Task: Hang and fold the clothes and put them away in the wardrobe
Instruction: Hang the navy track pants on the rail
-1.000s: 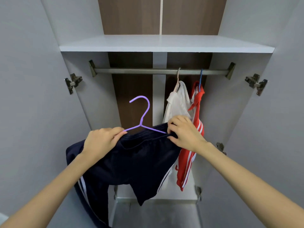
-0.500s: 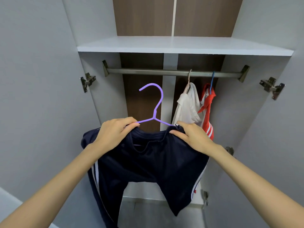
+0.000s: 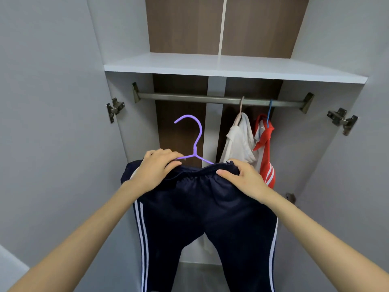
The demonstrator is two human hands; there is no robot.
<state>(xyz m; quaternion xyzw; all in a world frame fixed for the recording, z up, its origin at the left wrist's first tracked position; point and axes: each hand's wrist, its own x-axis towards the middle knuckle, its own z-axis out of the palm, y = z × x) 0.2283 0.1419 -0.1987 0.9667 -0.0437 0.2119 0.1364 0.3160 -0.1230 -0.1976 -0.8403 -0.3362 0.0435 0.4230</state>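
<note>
Navy track pants (image 3: 202, 216) with white side stripes hang by their waistband from a purple hanger (image 3: 194, 140), both legs dangling straight down. My left hand (image 3: 156, 170) grips the left end of the waistband and the hanger arm. My right hand (image 3: 242, 178) pinches the waistband at the right end. The hanger's hook points up, below the metal wardrobe rail (image 3: 219, 100) and apart from it.
A white garment (image 3: 240, 140) and a red-and-white garment (image 3: 264, 148) hang on the rail's right part. A white shelf (image 3: 231, 67) runs above the rail. Both wardrobe doors (image 3: 52, 123) stand open, with hinges (image 3: 114, 108) on each side.
The pants have unfolded and now hang straight from the hanger. Both hands spread to the ends of the waistband, and the hanger rose a little toward the rail.
</note>
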